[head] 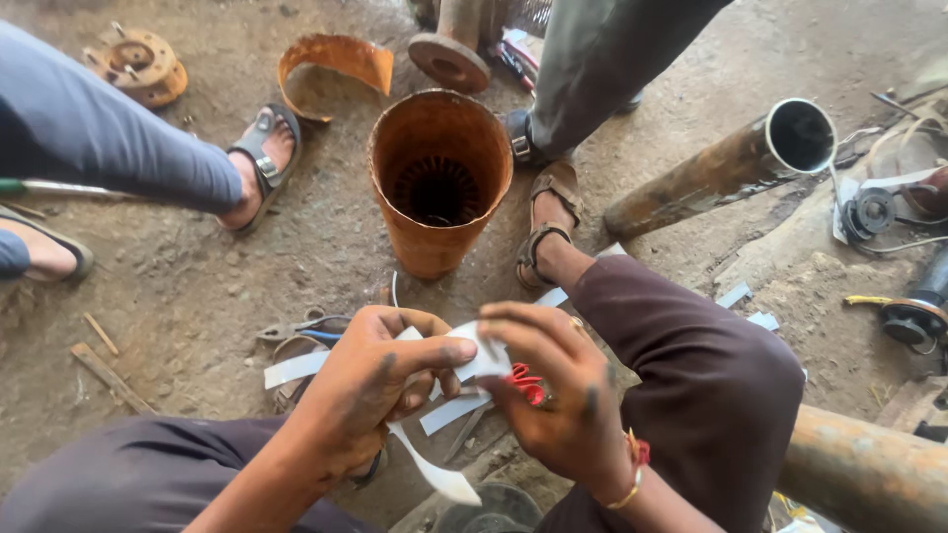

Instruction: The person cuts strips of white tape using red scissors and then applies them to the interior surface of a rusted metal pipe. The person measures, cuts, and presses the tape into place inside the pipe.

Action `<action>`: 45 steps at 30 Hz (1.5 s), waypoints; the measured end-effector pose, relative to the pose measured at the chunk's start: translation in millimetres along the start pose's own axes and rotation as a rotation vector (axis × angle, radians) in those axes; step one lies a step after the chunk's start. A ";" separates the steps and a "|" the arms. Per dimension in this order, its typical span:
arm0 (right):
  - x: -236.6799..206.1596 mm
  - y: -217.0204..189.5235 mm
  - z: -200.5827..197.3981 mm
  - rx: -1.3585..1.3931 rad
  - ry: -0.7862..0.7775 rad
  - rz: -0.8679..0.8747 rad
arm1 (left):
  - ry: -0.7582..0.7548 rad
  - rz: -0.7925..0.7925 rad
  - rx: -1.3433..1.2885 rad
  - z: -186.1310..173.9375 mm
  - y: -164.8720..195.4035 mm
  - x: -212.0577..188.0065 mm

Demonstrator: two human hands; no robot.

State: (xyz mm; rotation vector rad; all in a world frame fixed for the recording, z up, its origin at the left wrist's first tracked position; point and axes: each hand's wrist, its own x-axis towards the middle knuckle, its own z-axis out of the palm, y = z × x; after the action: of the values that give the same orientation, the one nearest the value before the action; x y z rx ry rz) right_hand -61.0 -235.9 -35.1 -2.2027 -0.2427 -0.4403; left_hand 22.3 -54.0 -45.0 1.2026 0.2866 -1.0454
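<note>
Beyond the fingers stands a rusty cone-shaped metal housing (439, 178), open at the top, with dark ribbed slots deep inside. The left hand (370, 390) and right hand (558, 395) both pinch a white paper strip (474, 360) between thumb and fingers, clamped on it just in front of the person's knees. The strip is thin, flat and curling, one end drooping below the left fingers. Red-handled scissors (526, 385) sit under the right fingers. More white strips (296, 367) lie on the dirt floor (197, 286) beneath.

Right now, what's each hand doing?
Left hand: closed, pinching the white paper strip.
Right hand: closed on the same strip, with red-handled scissors.
</note>
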 end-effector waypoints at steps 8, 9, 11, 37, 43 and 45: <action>-0.7 41.7 -8.8 0.262 -0.262 0.570 | 0.251 0.912 0.870 12.1 9.6 4.1; 0.2 42.9 -8.7 0.259 -0.314 0.563 | 0.250 0.829 0.873 14.8 9.3 5.9; 1.5 39.9 -6.4 0.199 -0.289 0.457 | 0.256 0.656 0.868 20.5 5.8 9.1; -15.9 12.5 27.5 -0.574 -0.074 -0.073 | 0.420 0.560 0.907 15.5 -18.6 16.5; -15.8 17.8 27.7 -0.359 -0.053 -0.102 | 0.337 0.491 0.824 6.5 -11.9 18.0; -16.4 19.3 27.3 -0.320 -0.042 -0.074 | 0.311 0.455 0.804 3.3 -8.6 18.6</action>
State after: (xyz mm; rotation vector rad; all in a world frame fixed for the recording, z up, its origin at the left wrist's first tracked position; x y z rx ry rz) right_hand -63.7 -226.6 -71.1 -2.5241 -0.2944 -0.5023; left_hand 24.4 -66.1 -61.8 2.0440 -0.1991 -0.5638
